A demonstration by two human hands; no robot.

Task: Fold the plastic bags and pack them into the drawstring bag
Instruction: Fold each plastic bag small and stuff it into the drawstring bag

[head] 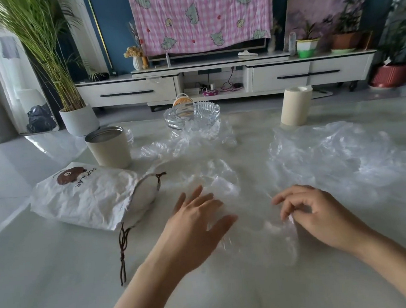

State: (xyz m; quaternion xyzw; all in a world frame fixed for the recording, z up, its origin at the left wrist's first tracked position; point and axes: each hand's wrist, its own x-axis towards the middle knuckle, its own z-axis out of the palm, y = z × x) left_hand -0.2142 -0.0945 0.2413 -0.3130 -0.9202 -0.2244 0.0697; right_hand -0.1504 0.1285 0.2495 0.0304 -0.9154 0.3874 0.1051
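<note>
At lower centre a clear plastic bag [254, 233] lies on the desk [60, 279] — left hand [198, 218] flat on it, fingers spread, right hand [311, 213] pinching its edge — drawstring bag [89, 197] at centre left.

Both hands extended forward, palms down.
Left hand [198, 218]: fingers straight and spread. Right hand [314, 214]: fingers curled, fingertips pinching the clear plastic bag [290, 234]. Both forearms bare, angled inward from the lower edge.
</note>
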